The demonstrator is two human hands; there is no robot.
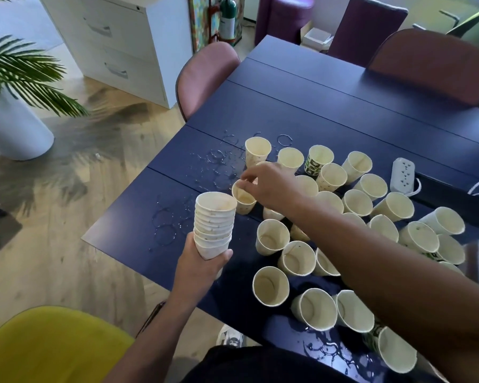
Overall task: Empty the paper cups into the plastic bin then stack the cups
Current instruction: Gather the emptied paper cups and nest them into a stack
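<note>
My left hand point(198, 265) grips the bottom of a stack of several nested cream paper cups point(215, 222), held upright above the dark blue table point(302, 106). My right hand point(268, 185) reaches across the table and pinches the rim of a single paper cup point(242, 199) standing just right of the stack. Several more open paper cups point(357, 200) stand crowded over the right half of the table. No plastic bin is in view.
Wet rings and droplets point(216, 161) mark the table left of the cups. A white power strip point(403, 175) lies at the right. Pink chairs point(205, 76) stand around the table, a yellow chair point(53, 346) near me, a potted plant point(14, 125) at the left.
</note>
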